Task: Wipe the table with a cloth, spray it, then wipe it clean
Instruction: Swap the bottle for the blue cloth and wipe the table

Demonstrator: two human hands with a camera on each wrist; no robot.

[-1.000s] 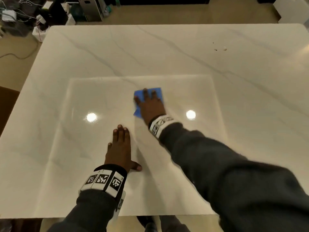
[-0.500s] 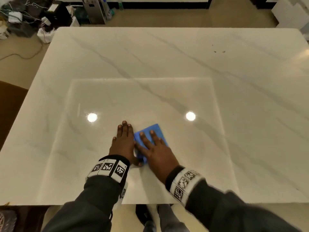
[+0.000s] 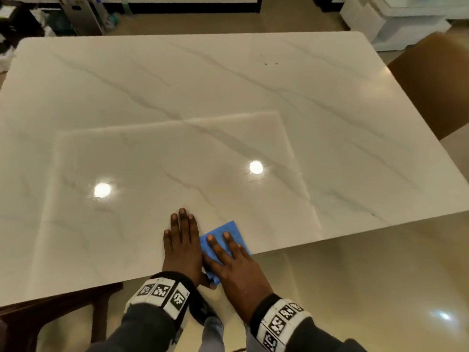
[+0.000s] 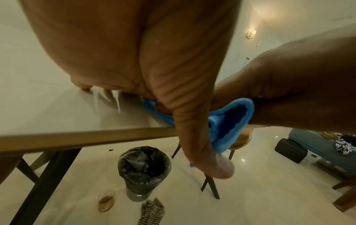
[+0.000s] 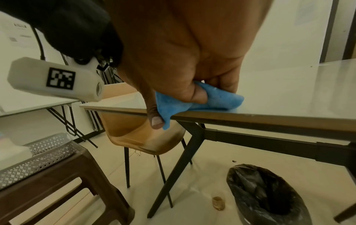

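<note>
Two hands sit side by side at the near edge of the worktop (image 3: 228,85). The right hand (image 3: 236,268) lies flat on the blue cloth (image 3: 228,231), fingers straight and spread across it, while its thumb curls under and pinches a fold of the cloth, as the right wrist view shows. The left hand (image 3: 181,245) rests flat on the bare marble just beside it, fingers straight and together, holding nothing; its thumb touches the cloth's near corner. The cloth itself straddles the rim, with one corner drooping over the edge. Below and in front of that edge a bin lined with a black bag (image 4: 144,170) stands on the floor, and a brown chair (image 5: 142,137) is tucked under the worktop's corner. A few dark specks (image 3: 270,63) lie far off across the marble. No spray bottle shows in any view, so which wiping pass this is cannot be told. The main risk is the cloth slipping off the rim: with so much of it past the edge, a stroke pulled further toward the body could drag it to the floor. Those far specks could also be missed if strokes stay in the near zone.
</note>
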